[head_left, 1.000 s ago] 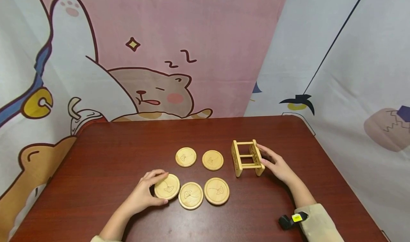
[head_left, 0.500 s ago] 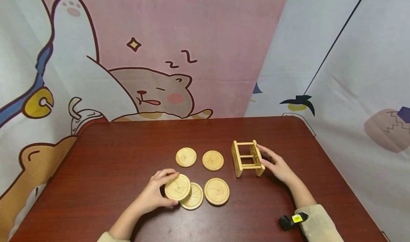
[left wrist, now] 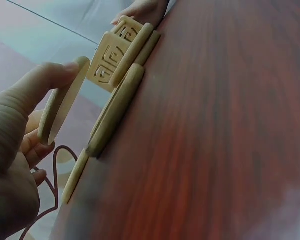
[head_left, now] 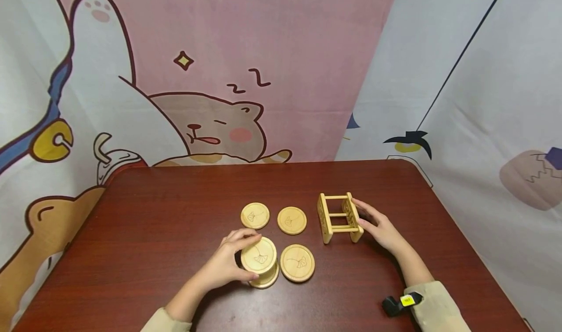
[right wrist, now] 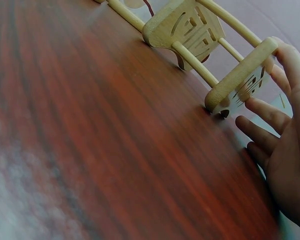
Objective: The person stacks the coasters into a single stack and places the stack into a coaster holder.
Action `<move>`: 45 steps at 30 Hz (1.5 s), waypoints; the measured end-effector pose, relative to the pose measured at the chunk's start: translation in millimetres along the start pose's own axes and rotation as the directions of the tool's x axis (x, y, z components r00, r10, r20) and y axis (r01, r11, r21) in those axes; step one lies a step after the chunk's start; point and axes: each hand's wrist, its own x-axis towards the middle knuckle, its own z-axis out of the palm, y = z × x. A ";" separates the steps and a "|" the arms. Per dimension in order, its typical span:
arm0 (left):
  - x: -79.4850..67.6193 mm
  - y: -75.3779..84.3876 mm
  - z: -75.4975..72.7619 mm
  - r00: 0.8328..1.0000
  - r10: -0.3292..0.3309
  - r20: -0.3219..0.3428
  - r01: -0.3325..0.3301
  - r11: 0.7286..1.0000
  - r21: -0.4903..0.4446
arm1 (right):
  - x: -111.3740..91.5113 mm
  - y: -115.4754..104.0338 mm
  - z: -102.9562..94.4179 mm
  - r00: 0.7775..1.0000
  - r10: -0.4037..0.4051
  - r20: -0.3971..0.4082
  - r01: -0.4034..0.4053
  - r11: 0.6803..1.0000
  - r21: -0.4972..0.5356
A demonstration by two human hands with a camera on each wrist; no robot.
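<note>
My left hand [head_left: 230, 259] pinches a round wooden coaster [head_left: 259, 255] between thumb and fingers. In the left wrist view this held coaster [left wrist: 64, 102] is raised off the table and tilted. In the head view it overlaps a second coaster [head_left: 266, 278], hiding most of it. To the right lies a third coaster [head_left: 297, 263] with a carved leaf design. On the right side, my right hand [head_left: 381, 228] touches the outer side of a small wooden coaster rack [head_left: 338, 228]. The right wrist view shows the thumb and fingers, not wrapped around it, against the rack's end panel [right wrist: 240, 82].
Two more coasters lie farther back, the left one [head_left: 255, 216] and the right one [head_left: 291, 220], the latter beside the rack. All rests on a dark red-brown wooden table [head_left: 175, 200]. A printed cloth [head_left: 307, 68] hangs behind it.
My left hand has carried the coaster rightward from the front row's left end to above the neighbouring coaster. My right hand and the rack have stayed in place.
</note>
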 end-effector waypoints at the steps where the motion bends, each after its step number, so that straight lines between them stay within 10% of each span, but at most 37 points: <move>1: 1.7 0.9 1.1 1.000 0.004 0.002 -0.004 1.000 0.001 | -0.1 0.5 -0.1 1.000 -0.002 0.000 0.002 1.000 -0.001; 45: 42.7 33.4 50.8 0.987 0.101 0.122 -0.100 0.995 -0.015 | 0.3 0.2 -0.5 1.000 -0.011 0.007 0.011 1.000 0.006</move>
